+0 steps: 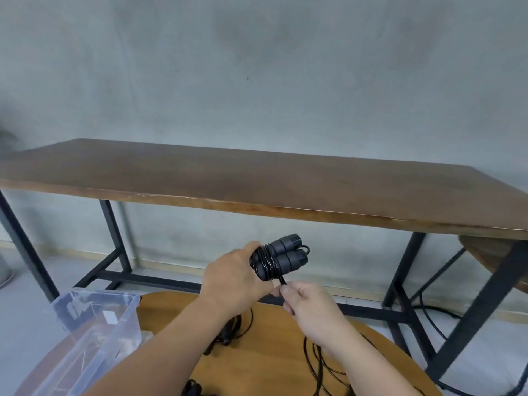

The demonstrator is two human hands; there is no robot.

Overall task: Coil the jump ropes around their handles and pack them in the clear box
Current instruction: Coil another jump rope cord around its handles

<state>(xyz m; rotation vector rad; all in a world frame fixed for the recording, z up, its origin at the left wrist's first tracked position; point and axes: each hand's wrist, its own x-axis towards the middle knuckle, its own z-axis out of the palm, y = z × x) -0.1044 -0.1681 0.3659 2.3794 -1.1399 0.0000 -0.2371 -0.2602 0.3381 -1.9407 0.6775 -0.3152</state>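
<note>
My left hand (pixel 234 278) grips a pair of black jump rope handles (pixel 285 255) held side by side in the air, with black rope wound around their middle. Just below the handles my right hand (pixel 305 301) pinches the loose end of that rope (pixel 283 281). The clear box (pixel 94 332) stands open at the lower left, on the edge of the round wooden table (pixel 271 338). More black jump ropes (pixel 323 364) lie loose on that table under my arms, partly hidden by them.
A long dark wooden table (pixel 257 184) on a black metal frame stands ahead against a grey wall. A round wooden stool (pixel 491 258) sits under its right end. Black cables (pixel 428 318) run over the floor at right.
</note>
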